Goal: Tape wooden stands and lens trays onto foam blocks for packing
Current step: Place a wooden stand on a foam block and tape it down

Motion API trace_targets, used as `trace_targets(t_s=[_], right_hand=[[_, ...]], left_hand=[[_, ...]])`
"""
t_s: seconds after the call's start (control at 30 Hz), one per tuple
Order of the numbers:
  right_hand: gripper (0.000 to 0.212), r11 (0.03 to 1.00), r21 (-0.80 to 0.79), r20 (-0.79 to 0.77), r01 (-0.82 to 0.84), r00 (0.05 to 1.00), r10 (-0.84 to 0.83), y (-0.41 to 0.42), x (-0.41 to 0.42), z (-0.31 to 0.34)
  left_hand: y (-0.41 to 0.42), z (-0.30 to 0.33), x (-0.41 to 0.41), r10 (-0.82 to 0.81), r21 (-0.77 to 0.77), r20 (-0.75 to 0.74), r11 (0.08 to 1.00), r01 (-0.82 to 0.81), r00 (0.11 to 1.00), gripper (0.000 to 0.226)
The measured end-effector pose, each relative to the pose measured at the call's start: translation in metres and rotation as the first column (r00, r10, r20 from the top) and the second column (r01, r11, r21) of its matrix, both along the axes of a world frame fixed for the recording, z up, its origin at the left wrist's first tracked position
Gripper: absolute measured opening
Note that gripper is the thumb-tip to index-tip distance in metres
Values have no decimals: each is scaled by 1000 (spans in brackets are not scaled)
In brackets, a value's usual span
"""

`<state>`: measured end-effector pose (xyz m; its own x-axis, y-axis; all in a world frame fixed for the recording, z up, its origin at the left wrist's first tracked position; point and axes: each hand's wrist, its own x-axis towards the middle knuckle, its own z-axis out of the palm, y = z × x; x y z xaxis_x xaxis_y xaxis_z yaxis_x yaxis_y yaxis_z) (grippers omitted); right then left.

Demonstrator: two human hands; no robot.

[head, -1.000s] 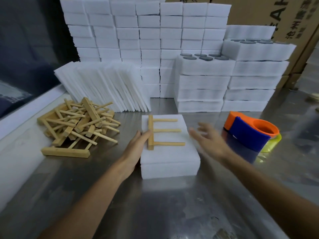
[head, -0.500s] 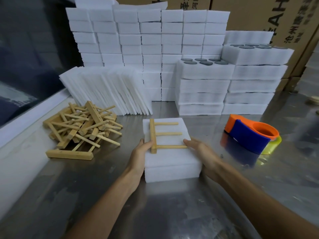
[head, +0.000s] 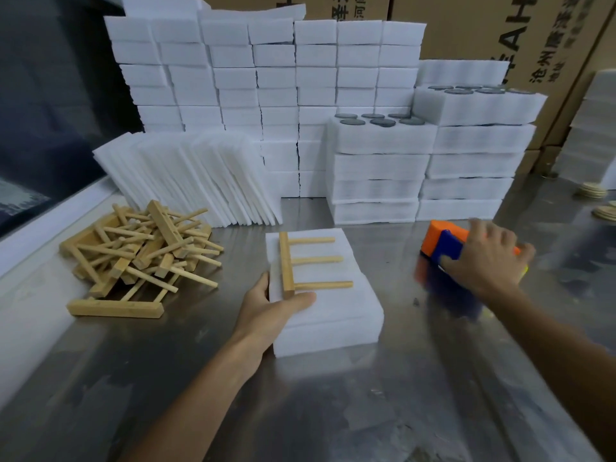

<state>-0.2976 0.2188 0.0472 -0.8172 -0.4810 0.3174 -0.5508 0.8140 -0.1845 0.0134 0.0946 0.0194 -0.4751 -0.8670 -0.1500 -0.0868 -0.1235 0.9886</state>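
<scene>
The foam blocks (head: 325, 308) are seen as plain white, as are the stacked blocks (head: 273, 78) and the leaning foam sheets (head: 186, 181) behind. The wooden stand (head: 288, 265) and the heap of stands (head: 140, 255) are shown in pale yellow-tan wood. The tape dispenser (head: 445, 245) is coloured orange and blue, with a yellow-green edge. Dark grey round lenses (head: 383, 121) are set in white trays. The bench (head: 333, 411) is dull silver-grey metal. The cartons (head: 550, 35) are brown, printed in black.
</scene>
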Motion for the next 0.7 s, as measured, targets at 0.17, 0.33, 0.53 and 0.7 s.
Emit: trace_targets(t_s=[0.17, 0.33, 0.53, 0.7], right_hand=[[48, 998, 15, 83, -56, 995, 55, 24, -34, -2], [49, 967, -232, 9, -103, 994, 108, 29, -18, 14], [42, 886, -336, -212, -320, 942, 260, 27, 1, 55], [44, 865, -314, -253, -392, 912, 322, 22, 29, 67]], left_hand=[[1, -6, -32, -16, -20, -23, 1000, 15, 1000, 40], [4, -11, -86, -12, -6, -30, 1000, 12, 999, 63], [12, -11, -148, 77, -153, 108, 986, -60, 991, 68], [29, -6, -196, -16, -214, 268, 974, 76, 963, 70]])
